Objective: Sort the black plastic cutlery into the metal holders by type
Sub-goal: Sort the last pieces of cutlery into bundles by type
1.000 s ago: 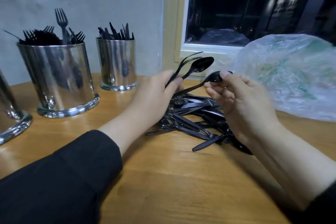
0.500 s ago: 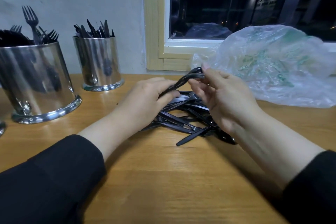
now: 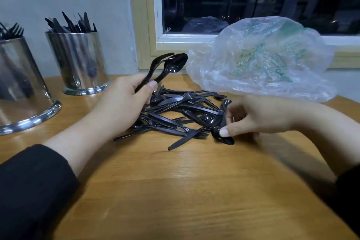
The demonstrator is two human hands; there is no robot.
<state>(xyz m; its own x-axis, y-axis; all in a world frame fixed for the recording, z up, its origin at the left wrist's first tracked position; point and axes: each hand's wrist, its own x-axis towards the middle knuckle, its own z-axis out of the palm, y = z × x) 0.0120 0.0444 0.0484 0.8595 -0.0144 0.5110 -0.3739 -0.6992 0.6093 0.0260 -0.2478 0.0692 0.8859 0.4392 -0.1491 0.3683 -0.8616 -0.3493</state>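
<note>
From the head camera, a person sits at a brown wooden surface (image 3: 175, 191) by a dark window (image 3: 253, 0). Both arms wear black sleeves.

The left hand (image 3: 120, 103) is lifted a little over the left side of a pile of black plastic cutlery (image 3: 181, 117). Its fingers (image 3: 151, 84) are curled round the handles of a few shiny black plastic spoons (image 3: 171, 63). The spoon bowls stick up and point toward the window.

The right hand (image 3: 259, 117) is low at the right edge of the pile. Its thumb and fingers pinch one more black plastic spoon (image 3: 224, 122), which stands nearly on end with its bowl down on the surface.

The pile lies in the middle of the surface, between the two hands. Forks, knives and spoons are all mixed up in it, and they cross over each other.

Far on the left stands a big shiny round metal holder (image 3: 19, 87) with black forks poking out of the top. Just beside it, closer to the wall, stands a smaller shiny round metal holder (image 3: 78, 60) with black knives standing in it.

Behind the pile, on the right, sits a puffy clear plastic bag (image 3: 263, 58) with green print on it. It rests against the window sill.
</note>
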